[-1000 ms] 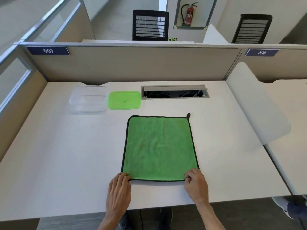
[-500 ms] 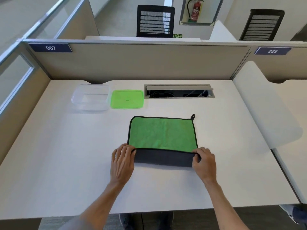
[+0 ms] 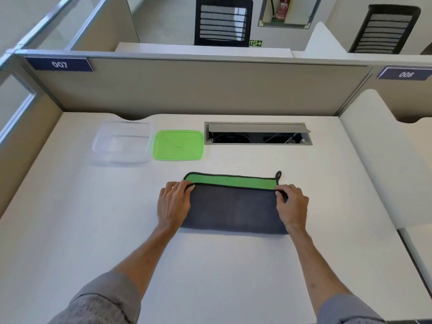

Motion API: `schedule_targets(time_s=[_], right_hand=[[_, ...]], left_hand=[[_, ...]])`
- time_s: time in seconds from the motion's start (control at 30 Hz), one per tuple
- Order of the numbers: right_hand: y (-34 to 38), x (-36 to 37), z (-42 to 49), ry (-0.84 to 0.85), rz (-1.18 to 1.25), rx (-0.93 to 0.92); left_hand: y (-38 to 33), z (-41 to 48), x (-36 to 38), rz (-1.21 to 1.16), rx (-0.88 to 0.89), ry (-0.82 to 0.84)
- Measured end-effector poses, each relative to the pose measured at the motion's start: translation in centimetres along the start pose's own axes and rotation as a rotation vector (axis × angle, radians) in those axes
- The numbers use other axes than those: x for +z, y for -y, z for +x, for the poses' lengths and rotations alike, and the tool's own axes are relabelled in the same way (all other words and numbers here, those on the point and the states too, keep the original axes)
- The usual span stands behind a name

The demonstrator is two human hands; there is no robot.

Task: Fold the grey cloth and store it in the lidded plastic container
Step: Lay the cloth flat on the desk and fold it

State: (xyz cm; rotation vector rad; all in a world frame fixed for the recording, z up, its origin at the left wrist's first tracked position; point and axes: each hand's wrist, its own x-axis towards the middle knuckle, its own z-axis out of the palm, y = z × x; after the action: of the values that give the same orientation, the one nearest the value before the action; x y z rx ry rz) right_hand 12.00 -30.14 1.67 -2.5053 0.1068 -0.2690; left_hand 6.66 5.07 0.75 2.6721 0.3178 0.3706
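Grey cloth point(image 3: 233, 210) flat on the white tabletop point(image 3: 70, 230), near the front edge, folded roughly in half with the grey face up and a narrow green strip of the other face showing along the far side. Left hand point(image 3: 174, 203) closed in a pinch on the near-left corner of the turned-over layer, right hand point(image 3: 292, 205) closed likewise on the right corner, thumbs tucked under the black-trimmed edge. Held at the 2 corners, by the look of it, to keep the moving edge straight and taut while carried toward the far edge; green strip suggests the 2 edges not yet matched. Hanging loop point(image 3: 278, 176) poking out at the far-right corner.

Clear container point(image 3: 121, 142) standing open at the far left of the tabletop, green lid point(image 3: 178, 145) lying flat just beside it on the right, apart from it. Lid off and set aside, presumably so the folded cloth can drop straight in. Both well apart from the cloth, within a forward reach.

Hard to make out: container walls, nearly lost against the pale surface, and whether anything lies inside. Thumbs and the cloth corners beneath the fingers hidden. Cable hatch point(image 3: 257, 133) behind the cloth open, contents dark and unclear. Sleeves point(image 3: 100, 300) cut off at the bottom edge. Divider point(image 3: 198, 87) blocking the desks beyond; only 2 chair backs visible above it.
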Motion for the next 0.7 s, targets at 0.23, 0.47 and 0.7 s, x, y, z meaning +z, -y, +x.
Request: schedule_targets(time_s=[0.23,0.47,0.7], right_hand=[[0.3,2.4,4.6,0.060,-0.008,0.056],[-0.1,4.4,7.0,0.117,-0.044,0.123],[-0.8,5.5,7.3,0.107,-0.056,0.185]], left_hand=[[0.6,4.3,1.4,-0.078,-0.150,0.067],[1.2,7.4,3.2,-0.061,-0.231,0.184],[1.7,8.0,4.7,-0.077,-0.261,0.214]])
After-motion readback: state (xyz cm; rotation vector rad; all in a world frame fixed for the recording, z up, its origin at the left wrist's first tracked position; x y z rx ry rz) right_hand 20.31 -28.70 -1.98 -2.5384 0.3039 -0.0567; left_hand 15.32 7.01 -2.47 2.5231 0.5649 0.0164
